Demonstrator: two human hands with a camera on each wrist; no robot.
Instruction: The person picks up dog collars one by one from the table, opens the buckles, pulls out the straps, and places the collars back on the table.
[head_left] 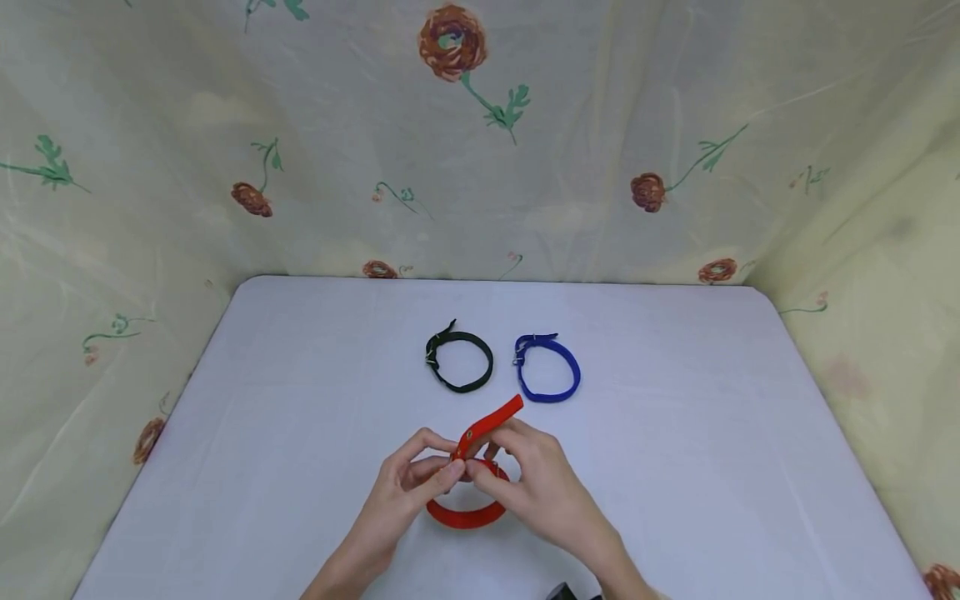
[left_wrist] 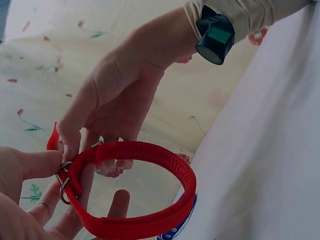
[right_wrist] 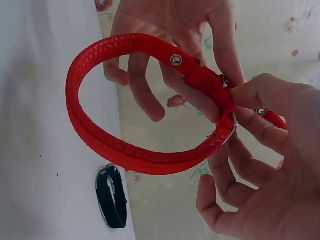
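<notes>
A red collar is held up in a closed loop over the near part of the table. My left hand pinches it at the metal buckle, thumb on the near side. Beside it, my right hand grips the strap, thumb and fingers close to the buckle. The collar's free end sticks up past the buckle, pointing to the far right. Metal eyelets show along the band in the right wrist view. Part of the buckle is hidden behind fingers.
Beyond my hands, a black collar and, to its right, a blue collar lie buckled in loops on the white table. A floral curtain surrounds the table's back and sides. A dark object shows by my right wrist.
</notes>
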